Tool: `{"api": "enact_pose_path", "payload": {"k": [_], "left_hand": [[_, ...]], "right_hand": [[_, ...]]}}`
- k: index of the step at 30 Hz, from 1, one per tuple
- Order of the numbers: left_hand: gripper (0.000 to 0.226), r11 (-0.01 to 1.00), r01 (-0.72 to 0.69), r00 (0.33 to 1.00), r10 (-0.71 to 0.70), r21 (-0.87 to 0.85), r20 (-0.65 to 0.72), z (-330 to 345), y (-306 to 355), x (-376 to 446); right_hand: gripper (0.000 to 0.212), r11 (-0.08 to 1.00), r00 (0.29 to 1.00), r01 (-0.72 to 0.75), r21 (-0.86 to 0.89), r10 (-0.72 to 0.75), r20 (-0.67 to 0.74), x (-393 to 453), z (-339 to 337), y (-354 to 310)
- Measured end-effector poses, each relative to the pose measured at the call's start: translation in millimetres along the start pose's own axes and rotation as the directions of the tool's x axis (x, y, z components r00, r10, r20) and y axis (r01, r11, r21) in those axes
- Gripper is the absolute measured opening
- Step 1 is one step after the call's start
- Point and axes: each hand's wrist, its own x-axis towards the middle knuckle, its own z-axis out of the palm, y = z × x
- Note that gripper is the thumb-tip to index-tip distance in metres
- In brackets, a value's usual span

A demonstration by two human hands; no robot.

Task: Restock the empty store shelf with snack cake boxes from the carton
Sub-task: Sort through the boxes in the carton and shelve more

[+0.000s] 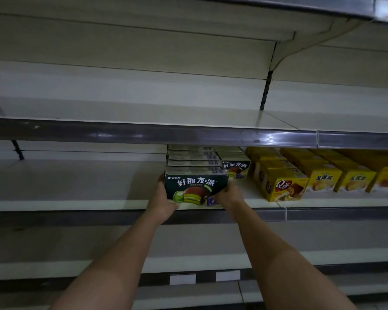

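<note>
A dark green snack cake box (196, 186) stands upright at the front of the middle shelf (65, 203). My left hand (162, 202) grips its left side and my right hand (227, 194) grips its lower right corner. Behind it several matching green boxes (193, 157) line up in a row toward the back. Another row of green boxes (235, 167) sits just to the right, set further back. The carton is out of view.
Yellow snack boxes (282, 186) fill the shelf to the right in several rows (323, 177). The upper shelf (143, 113) and the lower shelf (99, 262) are bare. Two white price tags (183, 279) sit on the lower shelf edge.
</note>
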Motion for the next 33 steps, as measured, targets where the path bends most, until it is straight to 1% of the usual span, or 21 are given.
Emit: {"api": "enact_pose_path", "payload": {"k": [3,5,8,11,14,18,22,25,29,33], "left_hand": [[0.092,0.983,-0.02,0.999,0.028,0.183,-0.039,0.6,-0.7,5.2],[0.092,0.962,-0.018,0.996,0.042,0.271,-0.084,3.1,1.1,7.7],[0.078,0.938,0.024,0.989,0.029,0.345,-0.148,8.2,3.2,8.6],[0.068,0.933,0.05,0.986,0.01,0.357,-0.165,11.0,2.0,12.4],[0.066,0.941,0.053,0.985,0.007,0.335,-0.174,12.6,1.9,13.9],[0.065,0.965,0.037,0.991,-0.003,0.26,-0.132,11.0,1.5,11.2],[0.061,0.998,0.023,0.995,-0.018,0.054,-0.098,9.7,7.2,6.4],[0.059,0.997,0.018,0.998,-0.023,-0.079,-0.064,10.0,11.0,3.5],[0.054,0.998,-0.005,0.996,0.001,-0.056,-0.084,9.1,8.9,-1.9],[0.051,1.0,-0.004,0.994,0.001,-0.028,-0.11,10.6,7.3,-5.5]], "right_hand": [[0.038,0.989,1.0,-0.002,-0.149,0.001,-0.005,-0.3,-5.4,-1.1],[0.038,0.977,1.0,0.002,-0.212,-0.006,-0.018,3.7,-8.2,-0.3],[0.042,0.979,0.999,-0.003,-0.203,-0.007,-0.044,10.6,-6.0,-0.3],[0.043,0.986,0.998,-0.027,-0.163,0.017,-0.058,14.6,-2.7,-0.4],[0.049,0.991,0.999,-0.026,-0.128,0.021,-0.043,15.8,-0.2,0.2],[0.053,0.998,0.999,-0.042,-0.054,0.041,-0.021,14.6,1.2,2.3],[0.05,1.0,1.0,-0.009,-0.021,0.009,-0.01,10.3,0.3,4.4],[0.046,1.0,1.0,0.024,-0.01,-0.024,-0.002,8.0,-1.4,6.1],[0.044,0.999,0.999,0.043,-0.028,-0.043,-0.003,7.7,-1.3,11.5],[0.048,0.998,0.999,-0.02,0.065,0.022,-0.029,7.1,3.7,15.9]]}}
